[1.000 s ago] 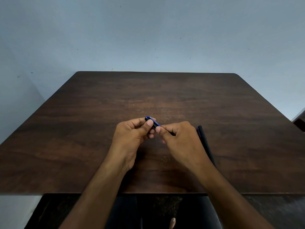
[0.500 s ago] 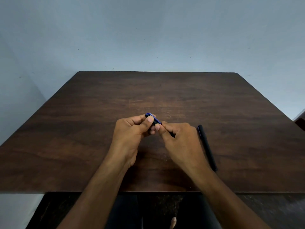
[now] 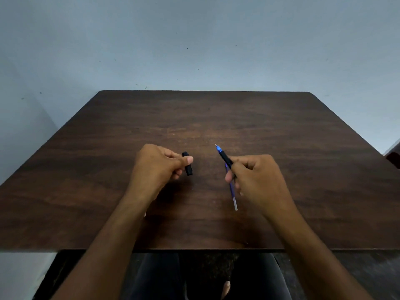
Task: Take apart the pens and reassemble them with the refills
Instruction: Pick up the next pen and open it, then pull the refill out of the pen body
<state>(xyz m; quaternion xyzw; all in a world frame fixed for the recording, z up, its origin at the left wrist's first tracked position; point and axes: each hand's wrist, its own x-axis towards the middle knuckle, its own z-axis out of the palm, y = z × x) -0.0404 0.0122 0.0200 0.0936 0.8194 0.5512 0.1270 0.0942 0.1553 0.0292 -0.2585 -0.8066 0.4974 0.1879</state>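
1. Pen front section with refill point(image 3: 225, 158): black grip, blue cone and fine metal tip at the far end, thin blue refill tube running out of the near end down to a pale tail. Tilted, tip toward the far edge, tail toward the near edge. Held above the surface right of centre; contact with the wood cannot be told.
2. Black pen piece point(image 3: 187, 163): short, dark, roughly upright. Held above the surface left of centre, well apart from item 1, bare wood between them.
3. Right hand point(image 3: 257, 178): curled, thumb and fingers pinched on the lower black grip and upper refill tube of item 1; tip and tail both stick out of the grasp.
4. Left hand point(image 3: 159, 165): curled, thumb pressed against fingers, pinching item 2 near its upper half.
5. Table point(image 3: 216, 113): dark brown wood grain, rounded far corners. Far half bare from left edge to right edge; wide bare bands also beside each hand toward the left and right edges. Both forearms cross the near edge.
6. Wall point(image 3: 194, 44): pale blue-grey, speckled, directly behind the far edge and along the left side.
7. Dark object point(image 3: 392, 159): partly visible past the right edge, kind cannot be told.
8. Lap in dark trousers point(image 3: 160, 276): below the near edge.
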